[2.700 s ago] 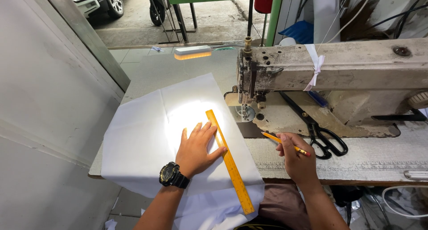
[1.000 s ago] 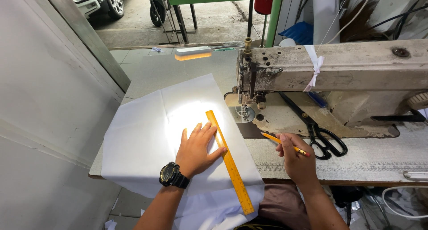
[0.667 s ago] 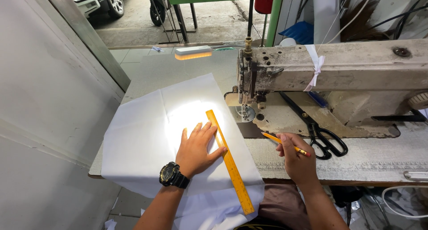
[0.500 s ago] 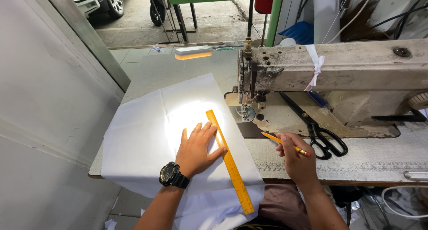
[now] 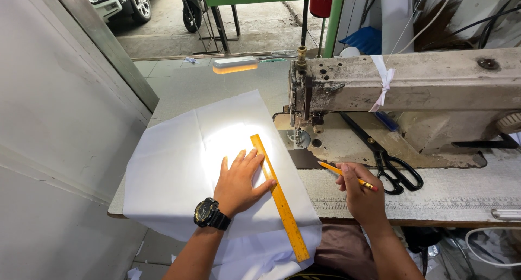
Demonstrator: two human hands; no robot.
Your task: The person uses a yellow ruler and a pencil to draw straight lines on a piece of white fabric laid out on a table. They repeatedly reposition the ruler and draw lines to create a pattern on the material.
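With the left hand (image 5: 239,182) spread flat, only fingertips pinning the yellow ruler (image 5: 279,196), and the right hand (image 5: 362,196) pinching the pencil (image 5: 346,175), I'd worry the ruler skids on the white fabric (image 5: 179,166).

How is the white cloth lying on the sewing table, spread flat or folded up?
Spread flat. The white cloth lies open under the left hand and yellow ruler; only crease lines show, and its near edge hangs over the table.

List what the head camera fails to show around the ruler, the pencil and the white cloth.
- Pencil: its middle is wrapped inside the right hand.
- White cloth: glare washes out any marks near the ruler; the left hand covers part of it.
- Ruler: markings too small to read.
- Cloth's near edge: hangs past the table.
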